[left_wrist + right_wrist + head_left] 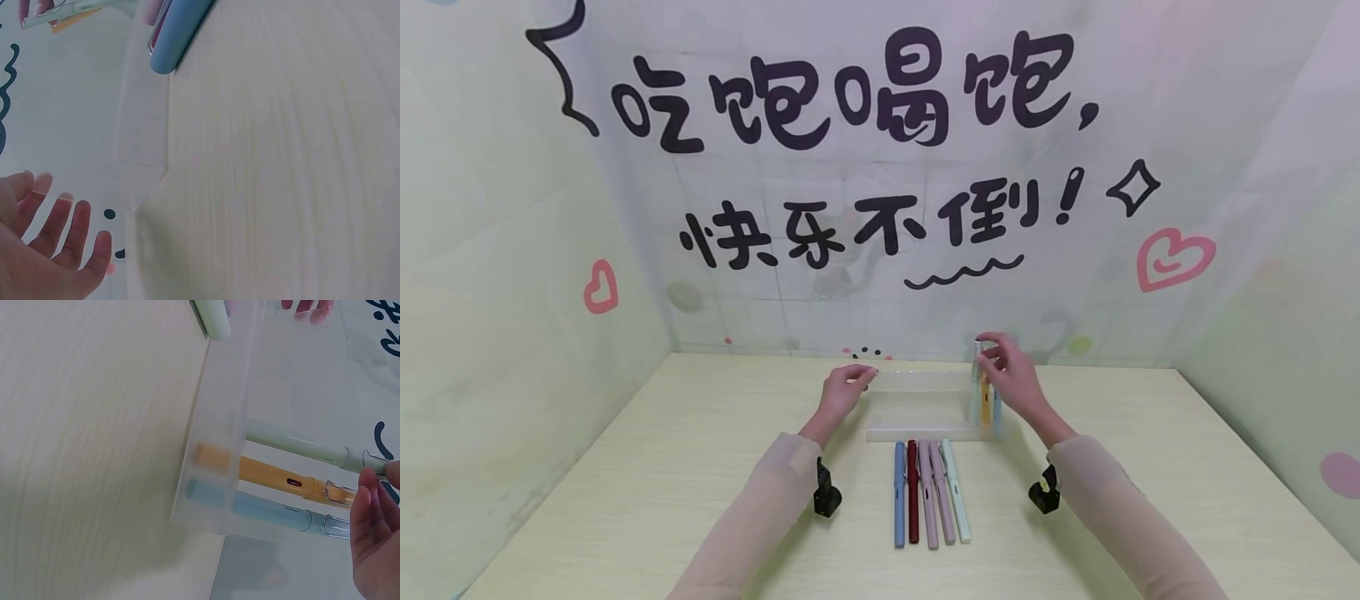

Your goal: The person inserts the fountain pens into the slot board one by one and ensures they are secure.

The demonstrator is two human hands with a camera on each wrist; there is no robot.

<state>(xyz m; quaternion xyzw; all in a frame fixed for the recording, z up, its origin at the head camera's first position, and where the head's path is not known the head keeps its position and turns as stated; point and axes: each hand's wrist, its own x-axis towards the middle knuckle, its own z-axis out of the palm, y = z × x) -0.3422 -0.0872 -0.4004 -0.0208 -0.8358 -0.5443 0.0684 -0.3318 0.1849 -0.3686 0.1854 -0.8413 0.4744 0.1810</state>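
A clear display stand [925,434] with a frosted front lip stands toward the back of the table. At its upper left edge my left hand [842,390] pinches the transparent panel between thumb and fingers, the other fingers spread. My right hand [1013,375] holds a pale green pen [300,447] by its capped end, near the stand's right side. That pen leans upright, its lower end behind the lip. Beside it, an orange pen [269,475] and a light blue pen [275,511] stand in the stand, their lower ends showing blurred through the lip.
In front of the stand several pens lie side by side: a blue pen [899,500], a dark red pen [913,500], two mauve pens and a pale mint pen [958,504]. A printed cloth backdrop [865,317] rises behind the wooden table [662,467].
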